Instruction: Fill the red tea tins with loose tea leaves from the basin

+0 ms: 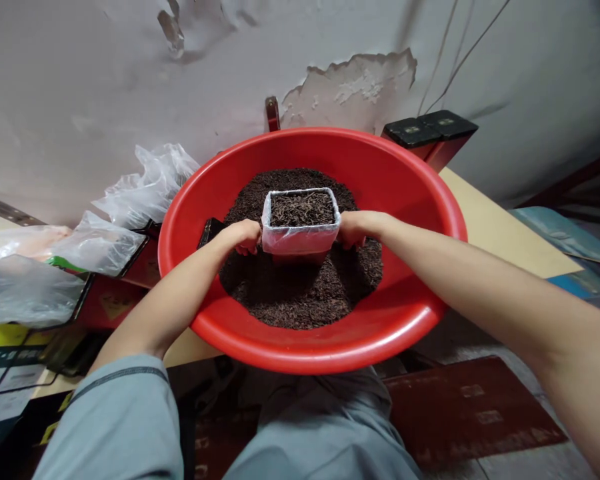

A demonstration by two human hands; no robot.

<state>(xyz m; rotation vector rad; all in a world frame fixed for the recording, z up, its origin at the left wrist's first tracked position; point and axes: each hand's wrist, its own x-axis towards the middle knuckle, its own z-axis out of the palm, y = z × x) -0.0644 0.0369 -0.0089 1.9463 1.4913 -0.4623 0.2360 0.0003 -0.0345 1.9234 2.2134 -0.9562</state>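
A rectangular box (300, 259), its lower part reddish, stands in the middle of a large red basin (325, 357). A clear plastic bag (303, 239) lines it and is folded outward over the rim. Dark dried leaves, looking like loose tea (303, 208), fill it near the top. My left hand (247, 236) is closed at the box's left side, against the folded bag. On the opposite side my right hand (353, 230) is closed the same way. Most fingertips are hidden. More loose leaves (300, 310) lie around the box.
A black object (211, 232) leans inside the basin's left wall. Left of the basin are red boxes (113, 300) with clear plastic bags (145, 187). Two black-topped boxes (430, 130) stand behind right, on a pale tabletop (505, 230). A peeling wall (350, 87) rises behind.
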